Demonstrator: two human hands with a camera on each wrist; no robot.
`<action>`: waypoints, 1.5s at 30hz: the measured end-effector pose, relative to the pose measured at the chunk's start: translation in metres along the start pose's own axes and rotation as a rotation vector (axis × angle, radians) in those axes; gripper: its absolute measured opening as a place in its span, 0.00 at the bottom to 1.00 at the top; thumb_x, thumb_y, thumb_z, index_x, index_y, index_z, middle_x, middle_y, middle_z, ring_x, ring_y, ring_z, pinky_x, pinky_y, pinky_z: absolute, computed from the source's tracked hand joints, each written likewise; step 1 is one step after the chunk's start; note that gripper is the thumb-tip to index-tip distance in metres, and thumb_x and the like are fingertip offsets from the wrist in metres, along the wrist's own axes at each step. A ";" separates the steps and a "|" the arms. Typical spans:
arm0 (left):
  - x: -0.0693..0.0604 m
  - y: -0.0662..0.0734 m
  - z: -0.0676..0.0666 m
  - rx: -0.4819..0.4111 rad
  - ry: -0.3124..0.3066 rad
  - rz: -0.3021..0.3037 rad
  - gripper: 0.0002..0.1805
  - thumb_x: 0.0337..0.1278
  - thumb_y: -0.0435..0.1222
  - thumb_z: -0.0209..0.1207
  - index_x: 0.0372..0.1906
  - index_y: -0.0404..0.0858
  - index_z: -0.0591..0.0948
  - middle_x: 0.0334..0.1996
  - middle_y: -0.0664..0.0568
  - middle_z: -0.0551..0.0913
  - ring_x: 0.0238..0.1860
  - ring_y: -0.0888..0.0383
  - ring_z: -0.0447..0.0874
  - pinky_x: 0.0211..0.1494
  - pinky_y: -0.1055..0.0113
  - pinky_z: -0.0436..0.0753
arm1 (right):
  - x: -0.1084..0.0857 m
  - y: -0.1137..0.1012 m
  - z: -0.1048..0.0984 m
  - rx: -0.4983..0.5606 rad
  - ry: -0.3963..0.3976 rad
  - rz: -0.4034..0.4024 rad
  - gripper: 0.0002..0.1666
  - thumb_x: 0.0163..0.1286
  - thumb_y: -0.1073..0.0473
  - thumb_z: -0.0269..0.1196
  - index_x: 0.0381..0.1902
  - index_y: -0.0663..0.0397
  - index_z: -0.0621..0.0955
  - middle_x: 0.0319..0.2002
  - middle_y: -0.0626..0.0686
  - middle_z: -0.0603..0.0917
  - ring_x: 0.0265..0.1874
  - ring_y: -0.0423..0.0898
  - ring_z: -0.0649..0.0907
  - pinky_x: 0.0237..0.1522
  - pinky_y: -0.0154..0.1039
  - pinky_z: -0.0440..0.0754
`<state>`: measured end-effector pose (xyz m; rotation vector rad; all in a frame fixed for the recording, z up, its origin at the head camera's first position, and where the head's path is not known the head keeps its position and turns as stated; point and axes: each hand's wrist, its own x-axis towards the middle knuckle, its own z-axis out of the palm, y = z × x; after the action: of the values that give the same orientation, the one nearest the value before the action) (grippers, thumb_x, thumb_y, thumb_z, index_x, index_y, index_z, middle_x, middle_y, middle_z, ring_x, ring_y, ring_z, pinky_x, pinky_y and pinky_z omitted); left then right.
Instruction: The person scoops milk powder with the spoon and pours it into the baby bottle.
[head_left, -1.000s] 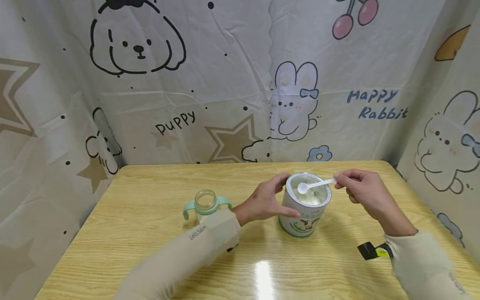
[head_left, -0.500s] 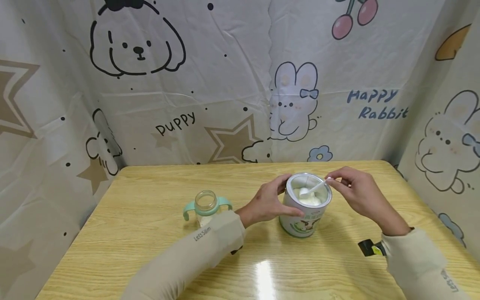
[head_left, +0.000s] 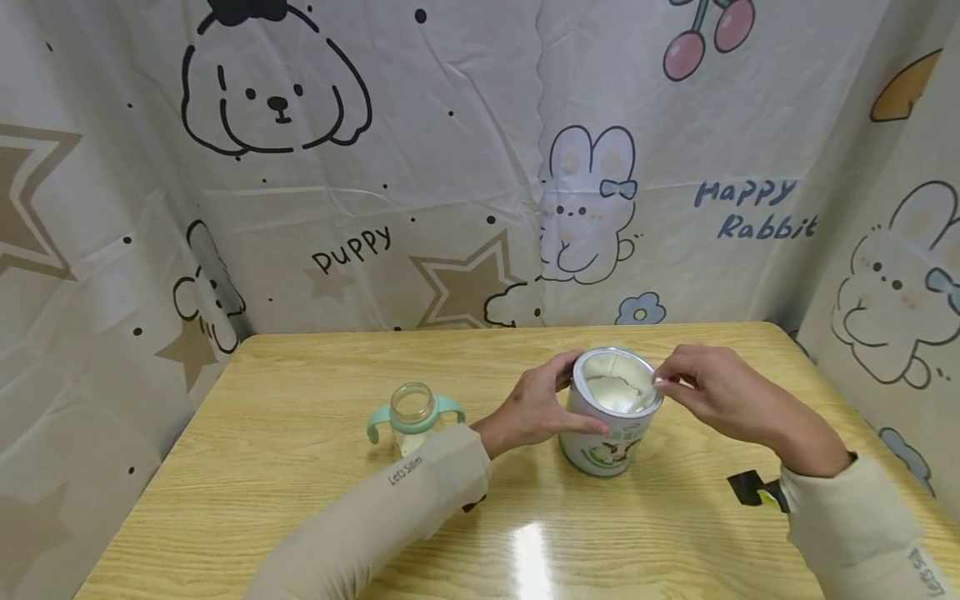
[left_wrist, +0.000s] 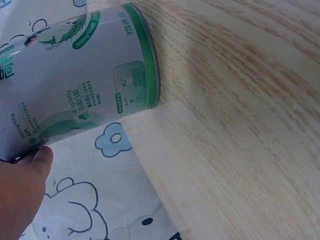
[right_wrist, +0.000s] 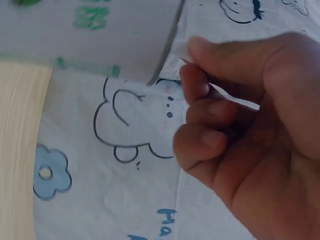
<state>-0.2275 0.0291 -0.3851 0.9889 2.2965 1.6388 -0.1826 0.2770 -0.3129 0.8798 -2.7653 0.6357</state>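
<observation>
Can (head_left: 596, 454) smooth, glossy, rim (head_left: 600, 409) metallic; bottle handles (head_left: 380, 422) plastic-looking; table (head_left: 315, 400) glossy wood-grain; sleeves (head_left: 375, 521) matt cloth.

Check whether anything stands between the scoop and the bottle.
Yes. The scoop sits inside the can, so the can's wall comes first; then the left hand, gripping the can's bottle-facing side, lies between can and bottle.

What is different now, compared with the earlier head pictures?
The right hand has moved down and slightly left, lowering the spoon from above the powder deeper into the can; its bowl is now hard to see. Nothing was newly gripped or released. The left hand still holds the can; the bottle stayed put.
</observation>
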 end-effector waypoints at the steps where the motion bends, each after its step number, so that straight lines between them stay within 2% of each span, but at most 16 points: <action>1: 0.000 0.000 0.000 0.001 -0.001 0.000 0.50 0.41 0.33 0.79 0.72 0.35 0.66 0.66 0.43 0.73 0.68 0.52 0.72 0.69 0.71 0.70 | 0.000 -0.001 0.000 0.021 -0.015 0.015 0.04 0.66 0.69 0.67 0.37 0.57 0.86 0.32 0.44 0.83 0.28 0.35 0.77 0.26 0.33 0.79; 6: -0.001 0.000 -0.002 0.004 -0.009 -0.005 0.49 0.42 0.33 0.79 0.71 0.36 0.66 0.66 0.46 0.74 0.67 0.56 0.72 0.69 0.71 0.70 | 0.000 -0.004 0.000 0.151 -0.059 0.121 0.03 0.70 0.65 0.65 0.36 0.55 0.85 0.30 0.43 0.82 0.26 0.37 0.74 0.25 0.33 0.75; 11: 0.000 0.000 -0.001 0.006 -0.008 0.001 0.49 0.42 0.33 0.79 0.71 0.36 0.66 0.66 0.48 0.74 0.67 0.58 0.72 0.69 0.72 0.69 | 0.001 -0.006 -0.001 0.291 -0.099 0.285 0.08 0.74 0.59 0.62 0.35 0.56 0.83 0.29 0.48 0.78 0.27 0.43 0.73 0.24 0.34 0.72; 14: 0.000 -0.001 -0.001 0.006 -0.005 -0.004 0.48 0.42 0.33 0.79 0.71 0.36 0.66 0.66 0.48 0.74 0.67 0.58 0.71 0.69 0.73 0.69 | 0.002 -0.005 0.000 0.383 -0.103 0.381 0.12 0.76 0.56 0.60 0.38 0.61 0.81 0.27 0.51 0.74 0.25 0.45 0.72 0.23 0.35 0.71; 17: -0.001 -0.001 -0.001 0.003 -0.001 -0.009 0.48 0.42 0.33 0.79 0.71 0.36 0.66 0.66 0.48 0.74 0.67 0.59 0.71 0.69 0.73 0.69 | 0.004 -0.001 0.002 0.472 -0.082 0.453 0.17 0.78 0.54 0.58 0.41 0.66 0.80 0.27 0.51 0.71 0.22 0.44 0.70 0.22 0.36 0.70; 23: -0.002 -0.001 -0.001 -0.001 0.002 -0.019 0.49 0.42 0.32 0.79 0.71 0.36 0.66 0.66 0.47 0.74 0.67 0.58 0.72 0.68 0.73 0.70 | 0.003 0.013 0.009 0.556 0.046 0.548 0.19 0.79 0.53 0.55 0.41 0.69 0.76 0.29 0.50 0.70 0.21 0.42 0.69 0.24 0.35 0.71; 28: -0.002 0.001 -0.001 0.004 0.000 -0.019 0.49 0.41 0.33 0.79 0.72 0.36 0.66 0.67 0.47 0.73 0.67 0.58 0.71 0.68 0.73 0.70 | -0.001 0.026 0.011 0.650 0.123 0.600 0.18 0.79 0.53 0.55 0.39 0.66 0.75 0.28 0.47 0.71 0.21 0.39 0.68 0.21 0.31 0.70; 33: -0.002 0.003 -0.001 0.010 0.000 -0.016 0.50 0.41 0.33 0.79 0.72 0.35 0.66 0.68 0.46 0.73 0.68 0.57 0.70 0.68 0.73 0.69 | -0.003 0.031 0.011 0.658 0.139 0.605 0.18 0.79 0.52 0.54 0.34 0.62 0.75 0.26 0.45 0.72 0.20 0.37 0.68 0.19 0.30 0.69; 38: -0.001 0.003 -0.001 0.028 0.000 -0.018 0.50 0.41 0.33 0.79 0.72 0.35 0.65 0.67 0.46 0.73 0.68 0.57 0.71 0.69 0.72 0.70 | -0.002 0.034 0.011 0.737 0.154 0.581 0.17 0.80 0.53 0.54 0.34 0.59 0.76 0.26 0.44 0.73 0.20 0.36 0.68 0.18 0.29 0.68; 45: -0.001 0.002 0.000 0.029 -0.003 -0.022 0.50 0.41 0.34 0.79 0.72 0.37 0.66 0.67 0.48 0.73 0.68 0.59 0.71 0.69 0.73 0.69 | -0.003 0.035 0.014 0.756 0.157 0.601 0.16 0.79 0.52 0.54 0.34 0.56 0.77 0.26 0.43 0.74 0.20 0.36 0.68 0.18 0.28 0.68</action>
<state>-0.2259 0.0283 -0.3839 0.9681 2.3268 1.5988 -0.2006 0.2983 -0.3381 0.0248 -2.6154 1.8237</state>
